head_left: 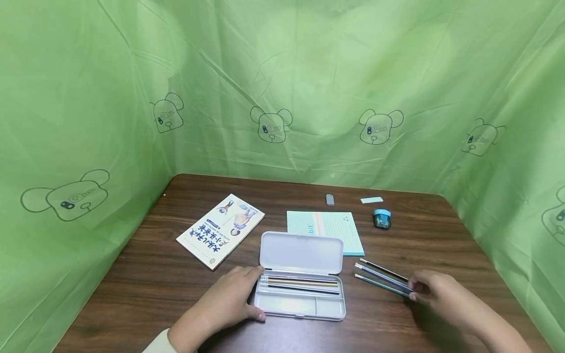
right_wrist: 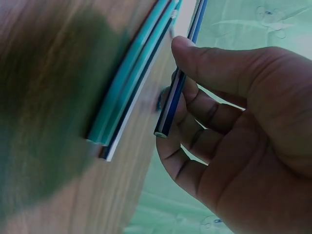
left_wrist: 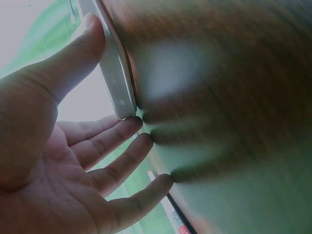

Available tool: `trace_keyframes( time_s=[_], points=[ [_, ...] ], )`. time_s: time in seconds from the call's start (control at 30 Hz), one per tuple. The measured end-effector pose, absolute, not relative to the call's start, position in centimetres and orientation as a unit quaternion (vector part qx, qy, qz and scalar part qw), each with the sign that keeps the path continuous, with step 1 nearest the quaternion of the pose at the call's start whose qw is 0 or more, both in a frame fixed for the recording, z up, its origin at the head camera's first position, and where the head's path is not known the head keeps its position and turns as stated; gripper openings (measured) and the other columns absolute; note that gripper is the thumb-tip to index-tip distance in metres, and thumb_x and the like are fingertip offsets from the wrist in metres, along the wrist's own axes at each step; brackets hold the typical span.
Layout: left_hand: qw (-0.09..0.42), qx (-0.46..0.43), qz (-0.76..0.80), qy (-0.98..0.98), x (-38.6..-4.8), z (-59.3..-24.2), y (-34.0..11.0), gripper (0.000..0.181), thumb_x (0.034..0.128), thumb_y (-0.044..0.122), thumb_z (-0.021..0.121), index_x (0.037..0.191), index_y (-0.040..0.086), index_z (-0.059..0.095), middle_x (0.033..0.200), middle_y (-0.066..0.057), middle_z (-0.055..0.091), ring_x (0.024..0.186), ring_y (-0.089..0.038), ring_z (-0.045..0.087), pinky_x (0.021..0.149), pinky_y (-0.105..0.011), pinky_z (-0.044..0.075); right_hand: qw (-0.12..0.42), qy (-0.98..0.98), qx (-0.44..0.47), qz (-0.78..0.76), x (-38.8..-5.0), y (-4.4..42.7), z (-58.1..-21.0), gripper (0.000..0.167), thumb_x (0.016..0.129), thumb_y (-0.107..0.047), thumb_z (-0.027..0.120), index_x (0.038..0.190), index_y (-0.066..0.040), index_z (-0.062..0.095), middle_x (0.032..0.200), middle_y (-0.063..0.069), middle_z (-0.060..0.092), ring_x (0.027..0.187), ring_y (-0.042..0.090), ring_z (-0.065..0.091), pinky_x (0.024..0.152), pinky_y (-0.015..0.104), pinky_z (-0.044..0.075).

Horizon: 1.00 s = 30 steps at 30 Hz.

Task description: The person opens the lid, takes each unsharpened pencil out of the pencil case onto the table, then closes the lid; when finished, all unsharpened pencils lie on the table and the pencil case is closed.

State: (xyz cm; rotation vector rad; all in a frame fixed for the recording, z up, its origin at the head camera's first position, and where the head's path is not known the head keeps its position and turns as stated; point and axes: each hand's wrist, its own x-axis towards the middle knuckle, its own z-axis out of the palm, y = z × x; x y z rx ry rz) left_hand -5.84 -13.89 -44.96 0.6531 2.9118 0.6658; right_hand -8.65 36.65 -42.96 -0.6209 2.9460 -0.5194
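A white pencil case (head_left: 287, 305) lies with its lid (head_left: 301, 252) raised; several pencils (head_left: 304, 285) fill its long rear compartment, and the two front compartments show bare. At the case's left end rests my left hand (head_left: 231, 296), thumb against the front edge and the fairly straight, spread fingers at the far side, tips down on the table. Right of the case, my right hand (head_left: 441, 296) pinches a dark blue striped pencil (right_wrist: 173, 105) near its end, between thumb and fingers. Beside it, other pencils (right_wrist: 129, 87), some teal, lie on the table.
A pale blue notebook (head_left: 348, 235) lies partly behind the lid. Farther back are a grey eraser (head_left: 329, 199), a light blue strip (head_left: 372, 200) and a teal pencil sharpener (head_left: 382, 219). A picture book (head_left: 220, 230) lies left. Green curtains (head_left: 309, 63) surround the wooden table (head_left: 145, 264).
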Motion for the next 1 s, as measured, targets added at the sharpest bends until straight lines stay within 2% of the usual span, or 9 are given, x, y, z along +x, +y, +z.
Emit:
trace_keyframes(
  time_s=[1.0],
  points=[
    [0.046,0.214,0.213,0.952,-5.7,-44.7,-13.8,0.102,0.0687,0.047,0.104,0.15,0.002,0.063,0.142,-0.016,0.075,0.13,-0.036,0.07,0.11,-0.061,0.059,0.067,0.964,-0.194,-0.169,-9.6,37.7,-45.4,0.021,0.093,-0.009,0.086,0.093,-0.02,0.068,0.082,-0.017,0.06,0.076,-0.008,0.047,0.063,0.027,0.048]
  ],
)
